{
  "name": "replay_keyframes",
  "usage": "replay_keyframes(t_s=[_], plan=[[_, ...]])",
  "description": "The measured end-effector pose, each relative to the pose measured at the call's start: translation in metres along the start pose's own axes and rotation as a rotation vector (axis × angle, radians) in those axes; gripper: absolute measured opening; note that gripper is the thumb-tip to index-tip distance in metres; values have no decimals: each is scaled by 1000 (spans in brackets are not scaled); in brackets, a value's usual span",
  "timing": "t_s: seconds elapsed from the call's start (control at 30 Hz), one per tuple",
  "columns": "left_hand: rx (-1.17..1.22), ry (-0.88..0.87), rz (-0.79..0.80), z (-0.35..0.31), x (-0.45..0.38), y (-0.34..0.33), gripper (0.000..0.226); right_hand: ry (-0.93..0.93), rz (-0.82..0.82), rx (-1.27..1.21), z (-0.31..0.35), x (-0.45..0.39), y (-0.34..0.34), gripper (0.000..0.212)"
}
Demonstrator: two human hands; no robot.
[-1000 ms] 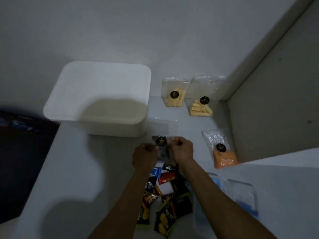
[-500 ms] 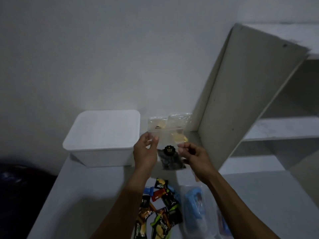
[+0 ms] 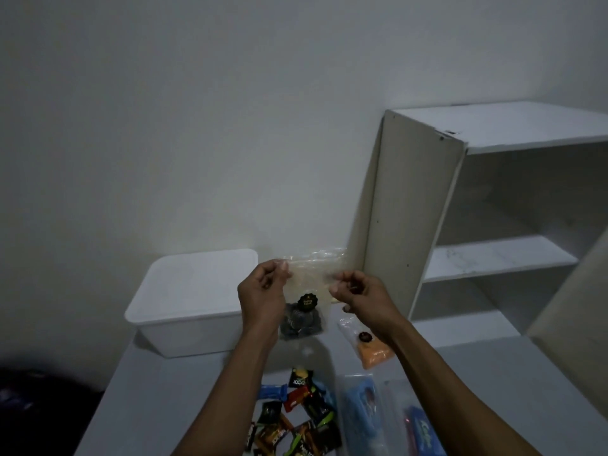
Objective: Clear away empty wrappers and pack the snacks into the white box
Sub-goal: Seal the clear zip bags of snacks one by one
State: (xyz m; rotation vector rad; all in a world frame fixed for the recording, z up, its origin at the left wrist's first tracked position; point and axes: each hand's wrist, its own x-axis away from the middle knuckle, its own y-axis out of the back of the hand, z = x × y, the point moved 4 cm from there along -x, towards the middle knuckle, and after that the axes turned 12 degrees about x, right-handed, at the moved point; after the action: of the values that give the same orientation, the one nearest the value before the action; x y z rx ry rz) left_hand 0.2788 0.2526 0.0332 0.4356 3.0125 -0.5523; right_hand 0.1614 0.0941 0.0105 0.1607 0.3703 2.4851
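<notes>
I hold up a clear zip bag of dark round snacks (image 3: 302, 319) with a black sticker, above the table. My left hand (image 3: 263, 296) pinches its top left corner and my right hand (image 3: 357, 296) pinches its top right corner. The white box (image 3: 194, 301) stands just left of the bag, open and seemingly empty. A clear bag of orange snacks (image 3: 373, 350) lies on the table below my right hand. A heap of small coloured snack packets (image 3: 296, 413) lies near me between my forearms.
Clear bags with blue contents (image 3: 365, 409) lie at the lower right. A white shelf unit (image 3: 493, 209) rises on the right against the wall. The table's left edge drops to a dark area (image 3: 39, 409). More clear bags behind the held bag are mostly hidden.
Both hands have lifted the bag of dark snacks off the table and spread its top corners apart. My view has tilted up, so the shelf now shows.
</notes>
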Motion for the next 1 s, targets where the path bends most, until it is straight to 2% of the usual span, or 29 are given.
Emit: replay_keyframes(t_s=[0.1, 0.17, 0.27, 0.37, 0.47, 0.6, 0.83, 1.0], plan=[[-66, -10, -11, -4, 1, -10, 7, 128, -140, 188, 26, -5, 15, 48], [-105, -31, -17, -8, 2, -16, 8, 258, -197, 330, 47, -8, 23, 56], [-139, -70, -18, -13, 6, -26, 9, 397, -107, 541, 75, -18, 22, 51], [-112, -93, -10, -17, 8, -37, 9, 423, 7, 706, 88, -29, 18, 37], [-78, -76, 11, -17, 9, -46, 8, 417, 34, 743, 95, -36, 16, 18], [-30, -51, -3, -14, 8, -49, 7, 435, 38, 770, 100, -38, 19, 11], [-74, -81, 25, -14, 5, -56, 6, 433, 59, 765, 103, -43, 23, 12], [-58, -66, -25, -16, 0, -58, 10, 433, 118, 718, 103, -48, 33, 10]])
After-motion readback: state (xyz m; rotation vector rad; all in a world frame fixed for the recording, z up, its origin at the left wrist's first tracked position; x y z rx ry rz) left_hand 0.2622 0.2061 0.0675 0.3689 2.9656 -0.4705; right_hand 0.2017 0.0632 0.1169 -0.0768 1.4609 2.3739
